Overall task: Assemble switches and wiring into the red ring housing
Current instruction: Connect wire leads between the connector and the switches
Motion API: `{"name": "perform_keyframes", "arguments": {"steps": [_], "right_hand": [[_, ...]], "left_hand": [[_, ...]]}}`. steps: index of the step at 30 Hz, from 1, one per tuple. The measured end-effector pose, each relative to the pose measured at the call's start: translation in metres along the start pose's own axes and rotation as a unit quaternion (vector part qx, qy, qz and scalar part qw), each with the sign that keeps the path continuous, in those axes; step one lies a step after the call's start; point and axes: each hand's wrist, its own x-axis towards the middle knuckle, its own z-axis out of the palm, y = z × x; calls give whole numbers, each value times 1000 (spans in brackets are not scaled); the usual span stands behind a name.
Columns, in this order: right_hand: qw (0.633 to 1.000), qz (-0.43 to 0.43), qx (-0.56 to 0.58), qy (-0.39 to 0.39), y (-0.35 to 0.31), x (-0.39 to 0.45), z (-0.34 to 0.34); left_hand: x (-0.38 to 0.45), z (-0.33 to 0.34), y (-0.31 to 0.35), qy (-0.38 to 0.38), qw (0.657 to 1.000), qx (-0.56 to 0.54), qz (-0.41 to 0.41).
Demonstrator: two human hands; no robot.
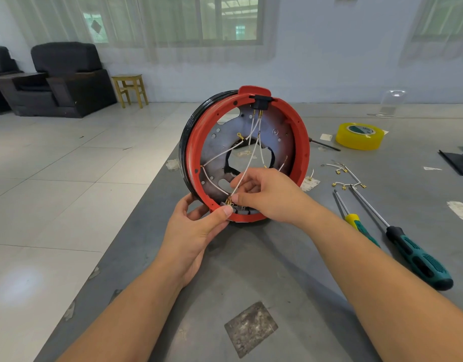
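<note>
Pinching white wire (247, 167) in right grip (267, 197); left grip (199, 223) clasping red ring housing (247, 155) rim.

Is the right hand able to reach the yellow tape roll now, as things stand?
Probably not at once. The right hand pinches a white wire inside the red ring housing. The yellow tape roll lies far on the table's right side, unobstructed.

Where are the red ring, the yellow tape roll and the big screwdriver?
red ring (301, 131), head view, right rim.
yellow tape roll (356, 142), head view, outer side.
big screwdriver (418, 257), head view, handle.
</note>
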Motion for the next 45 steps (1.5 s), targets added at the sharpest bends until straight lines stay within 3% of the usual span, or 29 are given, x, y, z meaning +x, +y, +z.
{"name": "perform_keyframes", "arguments": {"steps": [3, 7, 11, 17, 21, 33, 45], "right_hand": [[999, -28, -9, 44, 3, -1, 2], [982, -122, -102, 107, 16, -11, 9], [915, -242, -274, 173, 34, -20, 8], [872, -300, -356, 154, 48, -24, 11], [860, -313, -351, 199, 52, -23, 17], [857, -339, -313, 228, 50, -19, 21], [854, -361, -323, 191, 47, -23, 24]], "left_hand": [[0, 0, 1, 6, 1000, -7, -1], [0, 1, 1, 12, 1000, -23, 5], [-1, 0, 3, 19, 999, -43, 4], [1, 1, 6, 48, 997, -61, -5], [1, 2, 6, 51, 997, -49, -8], [-5, 8, 2, 5, 999, -32, -1], [-1, 4, -5, -4, 995, -96, -3]]}}
